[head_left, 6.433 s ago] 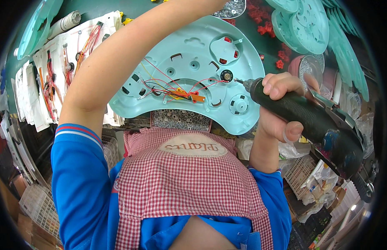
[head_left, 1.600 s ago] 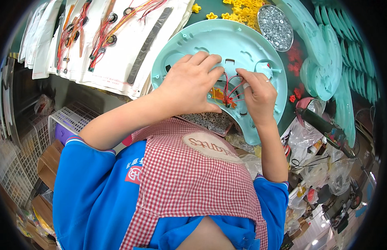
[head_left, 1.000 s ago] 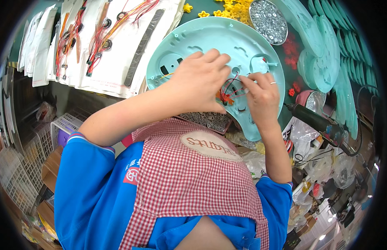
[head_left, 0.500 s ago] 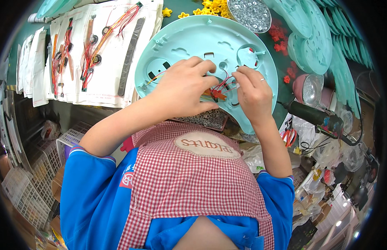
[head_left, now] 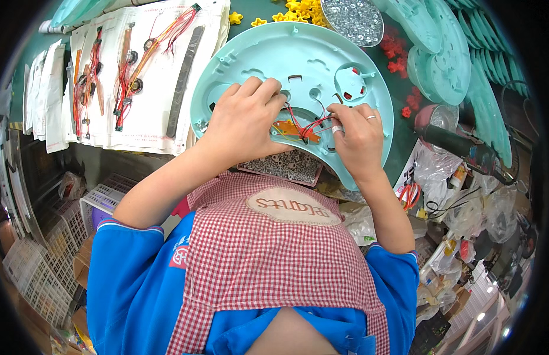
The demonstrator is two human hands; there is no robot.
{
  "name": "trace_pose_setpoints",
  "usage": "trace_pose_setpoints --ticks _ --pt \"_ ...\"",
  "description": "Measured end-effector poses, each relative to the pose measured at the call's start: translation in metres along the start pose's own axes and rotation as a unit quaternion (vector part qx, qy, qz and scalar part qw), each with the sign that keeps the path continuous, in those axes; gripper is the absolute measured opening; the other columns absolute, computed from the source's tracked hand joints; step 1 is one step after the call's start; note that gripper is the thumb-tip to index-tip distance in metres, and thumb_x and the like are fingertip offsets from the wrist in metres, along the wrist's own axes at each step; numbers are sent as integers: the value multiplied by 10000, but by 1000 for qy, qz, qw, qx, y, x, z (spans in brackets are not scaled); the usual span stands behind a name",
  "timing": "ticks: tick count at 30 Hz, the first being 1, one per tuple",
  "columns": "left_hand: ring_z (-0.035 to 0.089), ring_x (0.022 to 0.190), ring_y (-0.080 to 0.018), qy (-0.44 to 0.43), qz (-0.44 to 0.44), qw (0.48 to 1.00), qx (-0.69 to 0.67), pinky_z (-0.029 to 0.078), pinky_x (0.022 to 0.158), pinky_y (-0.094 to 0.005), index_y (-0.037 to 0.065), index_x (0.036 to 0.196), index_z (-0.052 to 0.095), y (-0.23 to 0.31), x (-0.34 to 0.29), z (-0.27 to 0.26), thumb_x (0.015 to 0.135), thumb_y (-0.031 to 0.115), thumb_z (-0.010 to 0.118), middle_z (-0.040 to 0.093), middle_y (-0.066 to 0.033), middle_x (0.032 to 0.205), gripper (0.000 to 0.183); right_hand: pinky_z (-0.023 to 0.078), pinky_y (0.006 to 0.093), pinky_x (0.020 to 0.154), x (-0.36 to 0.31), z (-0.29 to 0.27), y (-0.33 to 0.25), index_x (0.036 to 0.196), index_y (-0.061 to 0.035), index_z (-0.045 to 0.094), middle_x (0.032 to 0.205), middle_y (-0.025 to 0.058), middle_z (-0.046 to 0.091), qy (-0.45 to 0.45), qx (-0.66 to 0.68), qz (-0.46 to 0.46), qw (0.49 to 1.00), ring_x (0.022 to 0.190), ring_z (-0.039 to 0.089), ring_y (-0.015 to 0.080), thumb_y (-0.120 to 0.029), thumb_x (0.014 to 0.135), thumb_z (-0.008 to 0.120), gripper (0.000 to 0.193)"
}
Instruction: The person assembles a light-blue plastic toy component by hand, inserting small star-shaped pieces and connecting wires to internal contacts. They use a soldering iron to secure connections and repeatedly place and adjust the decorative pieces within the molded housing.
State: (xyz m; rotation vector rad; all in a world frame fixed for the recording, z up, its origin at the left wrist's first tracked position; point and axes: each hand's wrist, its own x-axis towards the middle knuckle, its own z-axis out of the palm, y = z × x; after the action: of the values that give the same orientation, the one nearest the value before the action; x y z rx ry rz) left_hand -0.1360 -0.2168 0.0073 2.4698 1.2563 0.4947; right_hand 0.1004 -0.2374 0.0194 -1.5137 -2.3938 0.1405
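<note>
A light turquoise, curved plastic housing (head_left: 250, 50) lies before me with its hollow inner side up. Inside its near part sits an orange-brown circuit board (head_left: 295, 131) with thin red wires (head_left: 313, 125) running from it. My right hand (head_left: 358, 133) pinches the wires at the right of the board. My left hand (head_left: 243, 121) is over the left part of the housing, fingers curled down beside the board; its fingertips are partly hidden, and what they grip cannot be made out. A round insert with red parts (head_left: 350, 83) sits in the housing's right side.
Wired speaker assemblies (head_left: 132, 74) lie on white bags at left. Yellow star pieces (head_left: 304, 10), a bowl of screws (head_left: 354, 21) and red pieces (head_left: 395, 53) are behind. A dark powered screwdriver (head_left: 457, 145) hangs at right, near stacked turquoise shells (head_left: 443, 59). A screw tray (head_left: 286, 165) is nearest me.
My left hand has drawn back a little to the left, showing more of the circuit board. My right hand has shifted slightly left and down. The hanging screwdriver has swung to the right.
</note>
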Motion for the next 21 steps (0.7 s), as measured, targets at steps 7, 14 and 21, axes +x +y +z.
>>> trace_pose_setpoints --ticks 7,14,21 --pt "567 1150 -289 69 29 996 41 408 1020 -453 71 1119 672 3 -16 -11 650 480 801 613 -56 1246 635 464 312 753 16 -22 15 1024 -63 675 793 49 683 8 145 107 984 736 635 191 -14 768 698 261" --pt "695 981 -176 166 201 962 87 515 861 -301 95 996 716 -44 -73 -14 863 147 669 730 -39 1063 151 487 258 802 61 -38 100 1039 11 685 949 54 691 276 194 241 910 858 618 107 -92 917 660 161" --pt "574 547 -261 374 -74 870 313 457 513 -386 130 949 695 -139 -10 -134 796 99 666 632 -72 685 159 485 266 826 74 -45 133 1046 32 681 961 60 693 308 202 209 906 899 627 123 -89 929 635 174"
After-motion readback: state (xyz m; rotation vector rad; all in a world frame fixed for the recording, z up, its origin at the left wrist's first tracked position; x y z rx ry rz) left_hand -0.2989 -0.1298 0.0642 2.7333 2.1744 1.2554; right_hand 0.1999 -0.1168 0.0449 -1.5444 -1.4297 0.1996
